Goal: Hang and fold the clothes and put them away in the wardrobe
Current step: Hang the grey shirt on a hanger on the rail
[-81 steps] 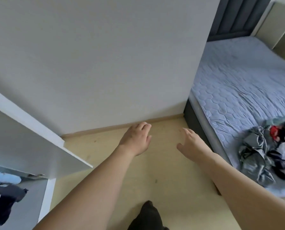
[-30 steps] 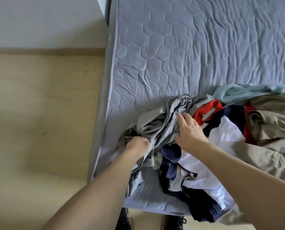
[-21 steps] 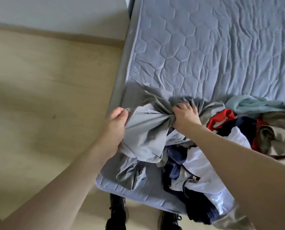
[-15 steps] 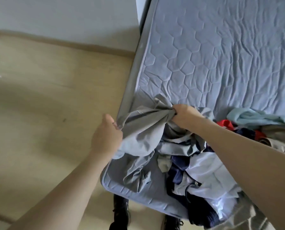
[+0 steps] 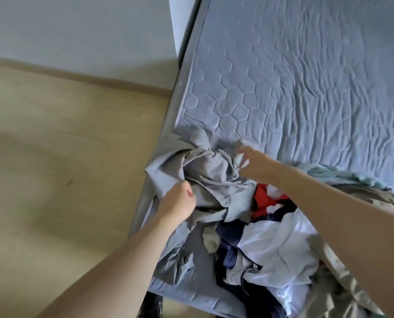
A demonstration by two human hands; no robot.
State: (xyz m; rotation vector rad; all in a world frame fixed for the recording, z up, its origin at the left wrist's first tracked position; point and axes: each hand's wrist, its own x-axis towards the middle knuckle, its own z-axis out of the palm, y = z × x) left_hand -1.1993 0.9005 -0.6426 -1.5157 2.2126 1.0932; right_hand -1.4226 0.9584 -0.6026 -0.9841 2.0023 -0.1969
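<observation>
A crumpled grey garment [image 5: 209, 171] lies at the near left corner of the bed [image 5: 306, 83], on the edge of a heap of clothes. My left hand [image 5: 179, 201] grips the garment's lower left part with curled fingers. My right hand [image 5: 254, 164] hovers just right of the garment with its fingers spread and blurred, holding nothing. The heap holds a white and navy jacket [image 5: 271, 255], a red piece [image 5: 263, 199], a light blue cloth [image 5: 333, 174] and a khaki garment [image 5: 352, 283].
The bed's grey quilted cover stretches up and right beyond the heap. Light wooden floor [image 5: 65, 168] fills the left side, with a white wall and skirting board [image 5: 77, 37] behind it. A dark shoe [image 5: 153, 305] shows below the bed's near edge.
My right hand has let go of the grey garment and spread its fingers beside it. The garment has dropped back into a crumple, and my left hand has shifted its grip lower.
</observation>
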